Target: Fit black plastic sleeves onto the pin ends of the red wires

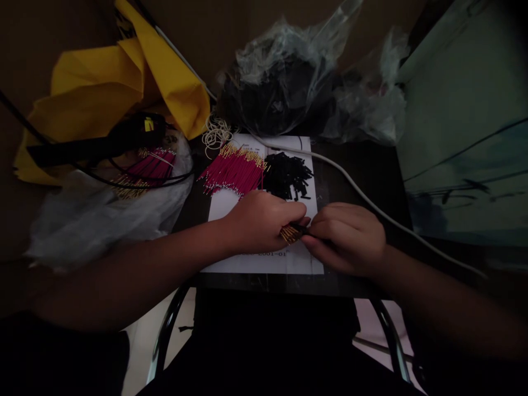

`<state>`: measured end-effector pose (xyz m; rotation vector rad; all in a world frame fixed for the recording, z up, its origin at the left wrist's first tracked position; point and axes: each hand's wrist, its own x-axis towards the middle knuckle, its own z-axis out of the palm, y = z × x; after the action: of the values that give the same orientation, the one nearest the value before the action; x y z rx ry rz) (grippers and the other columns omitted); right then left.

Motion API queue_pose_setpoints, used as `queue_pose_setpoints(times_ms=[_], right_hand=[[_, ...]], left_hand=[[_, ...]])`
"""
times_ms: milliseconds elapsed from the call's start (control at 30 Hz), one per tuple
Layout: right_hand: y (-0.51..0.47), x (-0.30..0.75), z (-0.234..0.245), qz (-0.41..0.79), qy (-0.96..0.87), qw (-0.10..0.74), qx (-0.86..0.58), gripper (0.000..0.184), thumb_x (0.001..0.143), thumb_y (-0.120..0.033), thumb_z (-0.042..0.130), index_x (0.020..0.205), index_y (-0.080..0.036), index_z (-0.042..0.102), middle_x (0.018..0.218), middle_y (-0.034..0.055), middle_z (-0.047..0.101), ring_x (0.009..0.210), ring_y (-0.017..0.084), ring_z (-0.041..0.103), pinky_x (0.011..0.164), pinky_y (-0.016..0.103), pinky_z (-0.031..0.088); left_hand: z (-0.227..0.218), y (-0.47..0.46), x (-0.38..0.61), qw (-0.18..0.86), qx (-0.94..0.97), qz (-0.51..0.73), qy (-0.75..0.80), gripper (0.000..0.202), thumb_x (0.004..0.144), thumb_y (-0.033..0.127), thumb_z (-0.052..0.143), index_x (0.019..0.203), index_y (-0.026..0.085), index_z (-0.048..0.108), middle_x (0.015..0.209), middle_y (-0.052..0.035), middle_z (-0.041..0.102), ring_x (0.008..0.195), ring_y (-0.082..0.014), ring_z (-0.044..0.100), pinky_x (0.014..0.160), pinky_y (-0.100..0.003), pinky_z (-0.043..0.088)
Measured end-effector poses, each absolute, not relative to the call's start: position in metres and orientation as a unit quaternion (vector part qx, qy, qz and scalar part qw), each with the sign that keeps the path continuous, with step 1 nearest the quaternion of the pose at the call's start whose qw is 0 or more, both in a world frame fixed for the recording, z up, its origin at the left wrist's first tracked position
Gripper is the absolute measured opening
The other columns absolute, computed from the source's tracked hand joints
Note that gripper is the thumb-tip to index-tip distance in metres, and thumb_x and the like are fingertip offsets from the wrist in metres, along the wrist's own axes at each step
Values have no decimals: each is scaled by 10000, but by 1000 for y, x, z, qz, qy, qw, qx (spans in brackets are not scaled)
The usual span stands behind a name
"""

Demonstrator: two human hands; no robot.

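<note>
A small bundle of gold-tipped pins [291,234], black at one end, is clamped in the closed grip of both the left hand [264,221] and the right hand [346,239], just above a printed white sheet [264,262]. A pile of magenta wires [233,170] and a heap of black sleeves [286,175] lie on the sheet beyond. Handling of the bundle is judged under way, and a steady pinch is called for.

"What's on my feed at the hands?"

"I'm seeing a gold-tipped bundle [292,234] pinched between the left hand [262,223] and right hand [346,239]."

"What's around them?"

"Both hands are over a white sheet [264,261]. Pink pins [233,170] lie on it, just beside black pieces [286,175]."
</note>
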<state>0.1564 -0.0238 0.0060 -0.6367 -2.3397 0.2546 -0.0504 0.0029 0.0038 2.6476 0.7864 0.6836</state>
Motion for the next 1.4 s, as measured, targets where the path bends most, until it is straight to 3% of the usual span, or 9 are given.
queue_pose_setpoints(times_ms=[133, 233, 433, 633, 800, 867, 967, 1133, 1400], right_hand=[[-20, 159, 4, 179, -897, 329, -233, 194, 905, -358, 574, 827, -181, 573, 712, 26, 576, 629, 133, 532, 584, 279, 406], [-17, 159, 3, 222, -889, 328, -229, 220, 926, -370, 545, 831, -174, 574, 704, 12, 535, 622, 115, 491, 579, 261, 374], [-13, 156, 4, 315, -848, 339, -259, 291, 795, -379, 743, 757, -172, 541, 629, -58, 468, 551, 57, 419, 534, 204, 333], [-9, 158, 3, 390, -815, 313, -293, 306, 757, -327, 782, 715, -170, 522, 611, -68, 479, 533, 47, 409, 505, 191, 333], [1, 169, 6, 401, -810, 330, -271, 430, 799, -596, 649, 837, -171, 593, 669, -23, 532, 585, 95, 477, 547, 244, 379], [7, 173, 6, 335, -813, 338, -335, 302, 876, -481, 604, 928, -183, 619, 747, 6, 591, 658, 121, 541, 613, 266, 427], [13, 173, 2, 204, -837, 298, -411, 114, 881, -293, 609, 945, -205, 643, 839, 26, 629, 743, 145, 581, 682, 286, 450], [15, 166, -7, 171, -866, 204, -423, 140, 875, -245, 596, 994, -205, 656, 873, 36, 596, 790, 158, 579, 690, 280, 434], [15, 163, -7, 176, -863, 174, -440, 58, 871, -210, 579, 899, -195, 628, 891, 39, 593, 818, 168, 564, 706, 279, 410]], left_hand=[[3, 3, -50, 134, 923, 238, 270, 255, 845, 362, 522, 660, 189, 500, 552, 35, 555, 502, -100, 516, 493, -254, 280], [4, 3, -50, 127, 924, 250, 262, 238, 846, 325, 517, 655, 187, 486, 541, 36, 544, 485, -96, 503, 482, -248, 276], [3, 3, -51, 92, 934, 247, 240, 328, 901, 428, 483, 686, 187, 542, 520, 24, 550, 452, -113, 497, 462, -252, 291], [1, 4, -51, 65, 939, 226, 250, 358, 909, 458, 471, 723, 179, 596, 538, 5, 589, 463, -121, 513, 465, -248, 296], [5, 0, -49, 160, 925, 216, 270, 146, 843, 286, 549, 747, 193, 608, 594, 40, 612, 504, -88, 512, 508, -223, 321], [6, 0, -49, 194, 915, 232, 267, 107, 820, 244, 567, 729, 191, 587, 593, 56, 591, 500, -72, 485, 511, -220, 309], [6, 1, -50, 227, 902, 262, 258, 189, 841, 270, 560, 679, 179, 532, 577, 56, 544, 500, -60, 462, 508, -218, 299], [4, 4, -50, 207, 891, 283, 288, 304, 892, 336, 514, 635, 173, 499, 539, 48, 495, 480, -63, 443, 499, -227, 294], [0, 5, -51, 166, 904, 274, 285, 271, 892, 338, 504, 673, 182, 535, 559, 43, 524, 503, -82, 484, 510, -240, 312]])
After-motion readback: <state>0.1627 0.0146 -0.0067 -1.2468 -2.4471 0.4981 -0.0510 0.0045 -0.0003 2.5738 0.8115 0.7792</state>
